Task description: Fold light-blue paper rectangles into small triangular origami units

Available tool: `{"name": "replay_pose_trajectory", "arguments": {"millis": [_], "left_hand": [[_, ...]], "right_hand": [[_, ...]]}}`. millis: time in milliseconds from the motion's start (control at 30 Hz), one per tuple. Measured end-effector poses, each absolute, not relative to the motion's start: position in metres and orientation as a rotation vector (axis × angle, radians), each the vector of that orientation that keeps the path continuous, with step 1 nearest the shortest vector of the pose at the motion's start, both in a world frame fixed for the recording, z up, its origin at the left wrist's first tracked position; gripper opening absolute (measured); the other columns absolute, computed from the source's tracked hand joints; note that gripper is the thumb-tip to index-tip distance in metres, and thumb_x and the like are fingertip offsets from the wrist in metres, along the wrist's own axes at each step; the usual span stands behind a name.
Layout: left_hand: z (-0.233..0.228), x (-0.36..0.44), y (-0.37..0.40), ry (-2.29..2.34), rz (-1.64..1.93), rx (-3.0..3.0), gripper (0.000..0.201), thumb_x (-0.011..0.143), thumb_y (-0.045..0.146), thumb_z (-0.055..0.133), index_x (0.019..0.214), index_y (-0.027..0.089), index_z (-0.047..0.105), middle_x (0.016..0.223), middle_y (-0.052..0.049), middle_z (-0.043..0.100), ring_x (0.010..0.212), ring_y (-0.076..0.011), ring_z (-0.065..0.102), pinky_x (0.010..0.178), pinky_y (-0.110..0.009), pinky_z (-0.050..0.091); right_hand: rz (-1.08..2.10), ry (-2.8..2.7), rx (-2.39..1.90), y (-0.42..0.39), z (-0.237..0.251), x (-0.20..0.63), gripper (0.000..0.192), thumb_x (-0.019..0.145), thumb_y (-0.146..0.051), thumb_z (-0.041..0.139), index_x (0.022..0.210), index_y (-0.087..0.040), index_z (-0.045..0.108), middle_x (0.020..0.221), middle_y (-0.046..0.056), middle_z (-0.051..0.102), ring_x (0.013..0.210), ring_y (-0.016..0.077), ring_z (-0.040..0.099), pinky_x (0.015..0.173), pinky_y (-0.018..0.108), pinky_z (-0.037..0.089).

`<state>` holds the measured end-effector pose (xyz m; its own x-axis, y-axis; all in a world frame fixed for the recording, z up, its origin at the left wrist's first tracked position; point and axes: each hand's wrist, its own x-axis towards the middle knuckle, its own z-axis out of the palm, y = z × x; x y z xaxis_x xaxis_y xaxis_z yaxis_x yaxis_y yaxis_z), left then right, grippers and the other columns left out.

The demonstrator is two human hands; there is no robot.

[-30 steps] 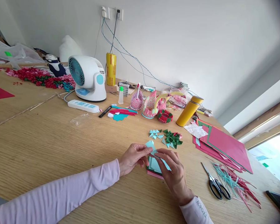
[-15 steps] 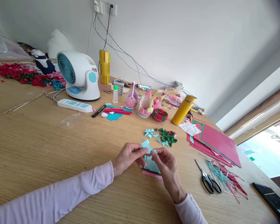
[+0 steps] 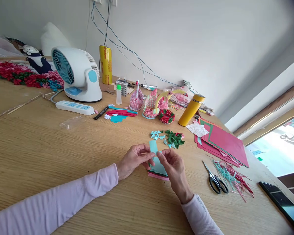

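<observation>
A small light-blue paper strip (image 3: 153, 146) stands up between my two hands. My left hand (image 3: 136, 159) pinches it near its lower end between thumb and fingers. From the other side, my right hand (image 3: 171, 164) closes thumb and forefinger on the lower right of the same paper. Directly below lies a stack of cut paper rectangles (image 3: 161, 167), light blue on top with green and pink edges showing beneath. Just beyond my hands are folded light-blue triangles (image 3: 156, 134) and a pile of folded green triangles (image 3: 174, 138).
To the right are scissors (image 3: 216, 181), paper shreds (image 3: 231, 178), large red sheets (image 3: 227, 143) and a phone (image 3: 281, 204). Behind stand a yellow bottle (image 3: 191, 110), a red-green paper ring (image 3: 167, 116) and folded-paper swans (image 3: 152, 106). A white fan (image 3: 82, 75) is at left.
The blue paper between my fingers was tilted and bent; now its upper part stands straighter and shows as a flat strip. The whole view has shifted slightly.
</observation>
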<state>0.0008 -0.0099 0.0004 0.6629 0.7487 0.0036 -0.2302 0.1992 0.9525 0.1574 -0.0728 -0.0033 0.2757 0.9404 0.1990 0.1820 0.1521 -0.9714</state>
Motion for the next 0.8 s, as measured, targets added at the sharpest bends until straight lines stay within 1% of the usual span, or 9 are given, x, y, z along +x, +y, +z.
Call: {"name": "replay_pose_trajectory", "arguments": {"millis": [100, 233, 333, 400, 467, 533, 667, 733, 800], "left_hand": [[0.0002, 0.0012, -0.0105, 0.521, 0.741, 1.128, 0.029, 0.074, 0.036, 0.074, 0.086, 0.011, 0.063, 0.071, -0.003, 0.066, 0.062, -0.0125, 0.063, 0.052, -0.020, 0.051], [-0.0007, 0.0012, -0.0106, 0.535, 0.736, 1.095, 0.028, 0.074, 0.035, 0.074, 0.085, 0.010, 0.066, 0.071, -0.005, 0.067, 0.062, -0.0114, 0.063, 0.054, -0.019, 0.050], [-0.0010, 0.0013, -0.0104, 0.522, 0.721, 1.073, 0.026, 0.075, 0.035, 0.073, 0.083, 0.011, 0.067, 0.073, -0.004, 0.067, 0.064, -0.0116, 0.064, 0.054, -0.019, 0.051], [-0.0007, 0.0013, -0.0102, 0.499, 0.707, 1.061, 0.027, 0.076, 0.035, 0.072, 0.087, 0.012, 0.066, 0.077, -0.004, 0.066, 0.067, -0.0127, 0.065, 0.054, -0.020, 0.052], [-0.0001, 0.0010, -0.0099, 0.477, 0.689, 1.074, 0.028, 0.077, 0.036, 0.071, 0.092, 0.012, 0.066, 0.080, -0.004, 0.066, 0.069, -0.0141, 0.066, 0.054, -0.021, 0.054], [0.0006, 0.0003, -0.0097, 0.465, 0.663, 1.127, 0.030, 0.078, 0.037, 0.071, 0.094, 0.012, 0.065, 0.081, -0.005, 0.066, 0.070, -0.0156, 0.067, 0.054, -0.023, 0.055], [0.0014, -0.0009, -0.0096, 0.480, 0.613, 1.256, 0.033, 0.078, 0.040, 0.069, 0.093, 0.011, 0.066, 0.071, -0.006, 0.068, 0.061, -0.0146, 0.065, 0.053, -0.025, 0.055], [0.0019, -0.0012, -0.0097, 0.502, 0.608, 1.282, 0.033, 0.078, 0.041, 0.068, 0.090, 0.010, 0.066, 0.065, -0.004, 0.067, 0.055, -0.0130, 0.063, 0.052, -0.024, 0.054], [0.0025, -0.0016, -0.0097, 0.527, 0.607, 1.291, 0.032, 0.078, 0.041, 0.068, 0.088, 0.010, 0.067, 0.063, -0.004, 0.066, 0.053, -0.0128, 0.063, 0.051, -0.023, 0.053]], "right_hand": [[0.790, -1.175, -1.326, -0.0732, -0.0012, 0.1566, 0.031, 0.078, -0.047, 0.068, 0.074, -0.018, 0.058, 0.060, -0.002, 0.053, 0.053, 0.0114, 0.045, 0.048, 0.024, 0.036], [0.832, -1.190, -1.339, -0.0752, 0.0008, 0.1538, 0.032, 0.078, -0.047, 0.067, 0.073, -0.017, 0.057, 0.059, -0.003, 0.050, 0.052, 0.0105, 0.043, 0.048, 0.023, 0.034], [0.840, -1.245, -1.342, -0.0765, 0.0015, 0.1531, 0.033, 0.080, -0.047, 0.066, 0.071, -0.017, 0.057, 0.059, -0.002, 0.052, 0.052, 0.0105, 0.044, 0.049, 0.023, 0.035], [0.821, -1.267, -1.317, -0.0768, 0.0025, 0.1538, 0.030, 0.081, -0.047, 0.065, 0.077, -0.017, 0.059, 0.066, 0.000, 0.057, 0.058, 0.0123, 0.050, 0.053, 0.023, 0.039], [0.823, -1.267, -1.291, -0.0765, 0.0039, 0.1553, 0.029, 0.082, -0.046, 0.063, 0.087, -0.018, 0.060, 0.078, 0.003, 0.062, 0.067, 0.0141, 0.055, 0.056, 0.023, 0.042], [0.852, -1.245, -1.267, -0.0757, 0.0044, 0.1570, 0.028, 0.083, -0.045, 0.062, 0.094, -0.018, 0.061, 0.083, 0.004, 0.063, 0.069, 0.0147, 0.056, 0.055, 0.023, 0.043], [0.885, -1.147, -1.165, -0.0741, 0.0013, 0.1598, 0.023, 0.080, -0.038, 0.067, 0.094, -0.020, 0.063, 0.078, 0.002, 0.061, 0.067, 0.0146, 0.055, 0.056, 0.024, 0.045], [0.909, -1.128, -1.112, -0.0743, -0.0007, 0.1612, 0.019, 0.080, -0.035, 0.067, 0.093, -0.021, 0.063, 0.080, 0.002, 0.061, 0.069, 0.0145, 0.054, 0.058, 0.024, 0.046], [0.920, -1.166, -1.096, -0.0751, -0.0015, 0.1630, 0.014, 0.081, -0.033, 0.065, 0.087, -0.021, 0.063, 0.084, 0.002, 0.059, 0.070, 0.0144, 0.054, 0.059, 0.025, 0.045]]}}
